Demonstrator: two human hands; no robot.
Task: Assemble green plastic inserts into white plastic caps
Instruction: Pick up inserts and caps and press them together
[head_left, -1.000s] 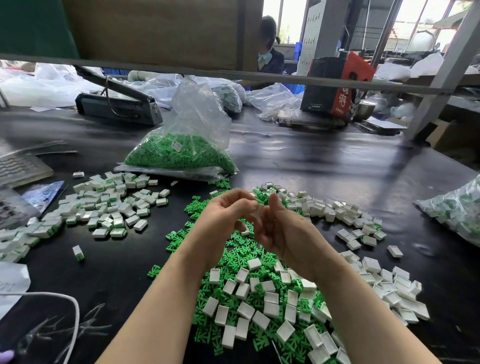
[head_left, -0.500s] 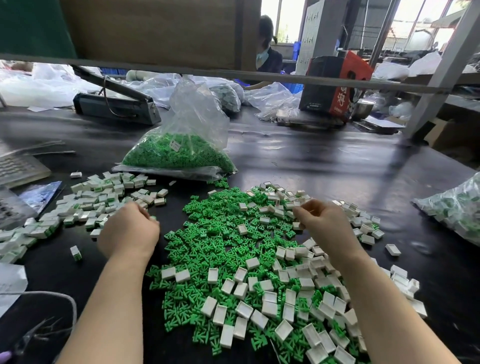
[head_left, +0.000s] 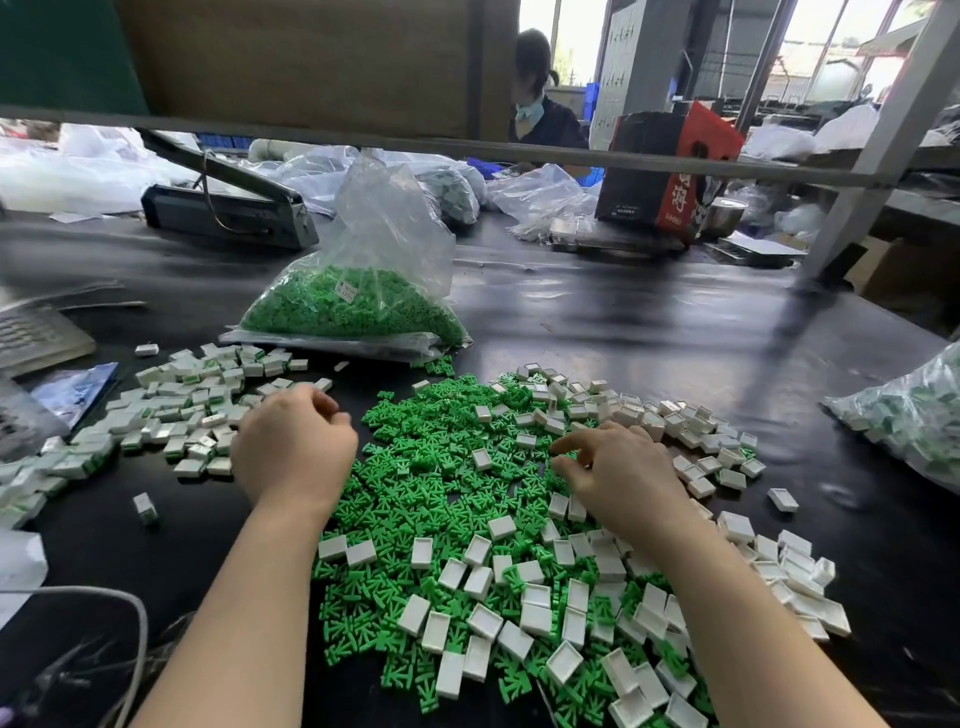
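Left hand (head_left: 293, 452) hovers loosely curled, holding nothing visible, beside the assembled caps (head_left: 171, 410). Right hand (head_left: 618, 473) fingers spread, probing the green inserts (head_left: 415, 493), likely selecting the next piece; grasp unclear

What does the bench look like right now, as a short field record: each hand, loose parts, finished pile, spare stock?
left hand: loosely curled beside finished pile, nothing visible in it
right hand: fingers reaching into loose green plastic inserts
empty white plastic caps: scattered over the inserts
finished pile: white caps with green showing, left side
spare stock: clear plastic bag of green inserts, behind
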